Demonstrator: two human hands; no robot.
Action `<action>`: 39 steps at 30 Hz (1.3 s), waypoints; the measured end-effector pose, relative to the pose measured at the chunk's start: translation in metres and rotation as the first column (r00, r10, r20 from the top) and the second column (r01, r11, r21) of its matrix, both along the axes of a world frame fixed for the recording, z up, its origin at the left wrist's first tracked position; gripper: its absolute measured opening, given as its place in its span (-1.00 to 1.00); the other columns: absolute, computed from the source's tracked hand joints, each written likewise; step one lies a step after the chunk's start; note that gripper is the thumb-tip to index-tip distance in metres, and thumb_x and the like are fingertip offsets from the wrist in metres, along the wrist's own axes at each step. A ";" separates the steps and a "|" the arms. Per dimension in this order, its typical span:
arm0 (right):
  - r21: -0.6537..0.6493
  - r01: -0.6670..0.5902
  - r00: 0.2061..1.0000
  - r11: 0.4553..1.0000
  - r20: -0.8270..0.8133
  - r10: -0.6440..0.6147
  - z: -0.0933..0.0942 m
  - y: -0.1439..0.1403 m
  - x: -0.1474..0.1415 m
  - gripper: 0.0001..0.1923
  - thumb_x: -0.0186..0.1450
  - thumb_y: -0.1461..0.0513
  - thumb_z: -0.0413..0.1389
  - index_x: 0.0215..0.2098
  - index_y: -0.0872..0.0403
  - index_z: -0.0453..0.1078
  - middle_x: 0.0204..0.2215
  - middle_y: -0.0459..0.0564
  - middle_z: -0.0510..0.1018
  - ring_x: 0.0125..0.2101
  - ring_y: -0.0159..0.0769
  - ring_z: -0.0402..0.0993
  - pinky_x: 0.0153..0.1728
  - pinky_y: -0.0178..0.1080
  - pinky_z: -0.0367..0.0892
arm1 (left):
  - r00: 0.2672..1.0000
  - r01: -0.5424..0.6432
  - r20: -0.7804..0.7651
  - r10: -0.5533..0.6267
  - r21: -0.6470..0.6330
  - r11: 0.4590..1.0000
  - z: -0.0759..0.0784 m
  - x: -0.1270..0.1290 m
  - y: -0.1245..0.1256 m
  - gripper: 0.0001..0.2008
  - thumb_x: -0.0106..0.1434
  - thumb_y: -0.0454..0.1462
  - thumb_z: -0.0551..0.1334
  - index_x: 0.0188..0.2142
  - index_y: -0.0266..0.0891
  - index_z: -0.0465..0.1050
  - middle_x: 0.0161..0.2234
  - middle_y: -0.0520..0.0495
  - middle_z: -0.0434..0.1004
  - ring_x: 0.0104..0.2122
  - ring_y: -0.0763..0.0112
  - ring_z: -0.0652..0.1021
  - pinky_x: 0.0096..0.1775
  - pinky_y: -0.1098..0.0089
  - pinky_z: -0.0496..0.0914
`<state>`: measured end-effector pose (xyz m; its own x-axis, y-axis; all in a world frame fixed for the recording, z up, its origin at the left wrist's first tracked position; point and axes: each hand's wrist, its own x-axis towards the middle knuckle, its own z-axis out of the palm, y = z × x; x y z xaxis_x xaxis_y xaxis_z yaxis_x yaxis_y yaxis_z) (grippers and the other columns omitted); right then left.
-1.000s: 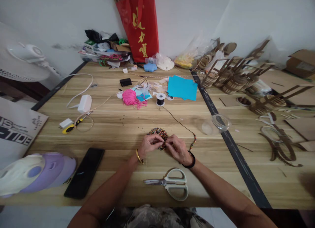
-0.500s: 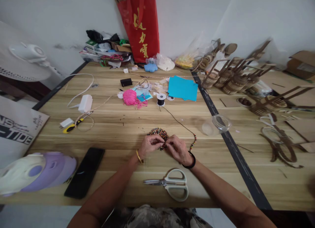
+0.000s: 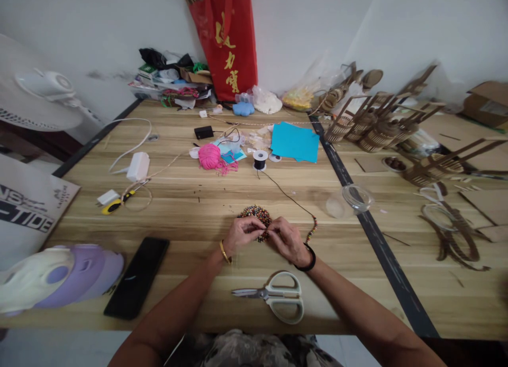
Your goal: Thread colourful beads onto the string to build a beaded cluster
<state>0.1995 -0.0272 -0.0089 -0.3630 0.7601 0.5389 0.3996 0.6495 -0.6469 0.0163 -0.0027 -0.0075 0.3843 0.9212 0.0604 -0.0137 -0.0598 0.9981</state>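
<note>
The left hand (image 3: 242,234) and the right hand (image 3: 286,240) meet fingertip to fingertip over the near edge of a pile of beads (image 3: 256,214), pinched together on something too small to make out. The beads are tiny, round and many-coloured, heaped on the table (image 3: 190,203) just beyond the knuckles, and a thin dark cord (image 3: 286,196) carries a short strung row past the right wrist. Further right of the right hand lies a clear plastic cup (image 3: 349,199) on its side; its contents cannot be told.
</note>
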 end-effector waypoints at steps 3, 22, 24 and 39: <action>0.005 -0.005 1.000 1.000 -0.003 0.005 0.000 0.000 0.000 -0.91 0.36 0.26 -0.03 -0.26 0.05 0.30 -0.42 0.00 0.42 -0.41 -0.30 0.36 -0.39 -0.26 0.31 | 1.000 0.001 0.007 -0.001 -0.004 1.000 0.000 0.000 0.000 -0.80 0.01 -0.22 0.38 -0.42 -0.35 0.53 -0.41 -0.11 0.55 -0.40 0.44 0.53 -0.30 0.47 0.43; -0.009 -0.010 1.000 1.000 -0.008 0.010 0.001 0.000 0.000 -0.93 0.35 0.29 -0.02 -0.26 0.05 0.29 -0.42 -0.01 0.41 -0.40 -0.30 0.36 -0.39 -0.26 0.31 | 1.000 0.000 -0.009 0.000 0.037 0.999 -0.002 -0.001 0.000 -0.78 0.04 -0.19 0.36 -0.41 -0.34 0.53 -0.40 -0.12 0.54 -0.38 0.42 0.52 -0.30 0.45 0.42; -0.016 -0.009 1.000 1.000 -0.009 0.009 0.001 0.000 0.000 -0.93 0.35 0.29 -0.02 -0.26 0.05 0.29 -0.42 -0.01 0.41 -0.40 -0.30 0.36 -0.39 -0.26 0.31 | 1.000 0.001 -0.007 -0.001 0.033 0.999 -0.002 -0.001 0.000 -0.77 0.03 -0.18 0.36 -0.41 -0.34 0.53 -0.40 -0.12 0.54 -0.38 0.42 0.52 -0.30 0.45 0.42; 0.014 -0.040 0.996 0.999 -0.083 0.041 0.004 0.001 -0.001 -0.92 0.34 0.30 0.03 -0.23 0.07 0.37 -0.35 0.03 0.45 -0.33 -0.31 0.40 -0.34 -0.26 0.36 | 1.000 0.015 -0.001 -0.015 -0.031 0.999 -0.001 -0.001 -0.001 -0.77 0.01 -0.21 0.38 -0.39 -0.36 0.53 -0.40 -0.11 0.56 -0.38 0.41 0.54 -0.26 0.43 0.43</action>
